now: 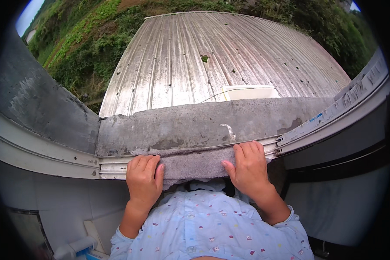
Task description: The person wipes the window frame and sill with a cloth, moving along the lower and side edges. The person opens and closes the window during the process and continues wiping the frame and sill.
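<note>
A grey towel (pixel 195 167) lies folded lengthwise over the white window track (pixel 112 170), and its near edge hangs down toward my body. At the towel's left end, my left hand (pixel 143 181) grips it, fingers curled over the far side and thumb on the near side. My right hand (pixel 249 170) holds the other end in the same way, its thumb lying along the cloth. Bare rails of the track show beyond each hand. My fingertips are partly hidden behind the towel.
Past the track is a rough concrete sill (pixel 177 128) with a white smear. Beyond it slopes a ribbed metal roof (pixel 173 65), where a white basin-like thing (pixel 251 92) sits. White side frames (pixel 43 145) and concrete walls flank the opening. White pipes (pixel 76 248) stand at lower left.
</note>
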A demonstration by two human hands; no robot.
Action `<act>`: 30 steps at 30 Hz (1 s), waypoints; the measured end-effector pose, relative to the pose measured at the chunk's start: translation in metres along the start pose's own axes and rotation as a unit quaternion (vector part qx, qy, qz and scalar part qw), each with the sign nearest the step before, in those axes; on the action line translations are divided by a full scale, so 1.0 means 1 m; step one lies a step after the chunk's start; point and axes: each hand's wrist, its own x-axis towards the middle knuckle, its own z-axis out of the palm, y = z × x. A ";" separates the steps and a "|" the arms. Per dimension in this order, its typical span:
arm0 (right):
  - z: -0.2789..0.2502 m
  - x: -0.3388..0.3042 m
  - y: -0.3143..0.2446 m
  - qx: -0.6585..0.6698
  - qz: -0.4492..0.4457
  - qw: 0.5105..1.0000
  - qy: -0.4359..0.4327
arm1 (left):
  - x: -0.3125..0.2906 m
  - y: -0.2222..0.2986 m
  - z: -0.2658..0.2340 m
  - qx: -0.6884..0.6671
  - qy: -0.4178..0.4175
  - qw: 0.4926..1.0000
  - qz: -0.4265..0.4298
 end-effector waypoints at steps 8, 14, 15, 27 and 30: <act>0.015 0.004 -0.017 -0.068 -0.014 0.998 0.007 | 0.002 -0.002 0.003 -0.025 -0.010 1.000 0.014; 0.021 0.013 -0.024 -0.078 -0.036 0.996 -0.023 | 0.003 -0.006 0.005 -0.054 -0.010 0.998 0.015; 0.022 0.015 -0.026 -0.081 -0.043 0.995 -0.027 | 0.003 -0.007 0.005 -0.059 -0.011 0.998 0.016; 0.054 0.037 -0.097 0.043 -0.134 0.989 -0.034 | 0.001 -0.017 0.005 -0.119 -0.010 0.992 0.030; 0.065 0.042 -0.111 0.105 -0.155 0.982 -0.031 | -0.002 -0.023 0.005 -0.142 0.004 0.990 0.023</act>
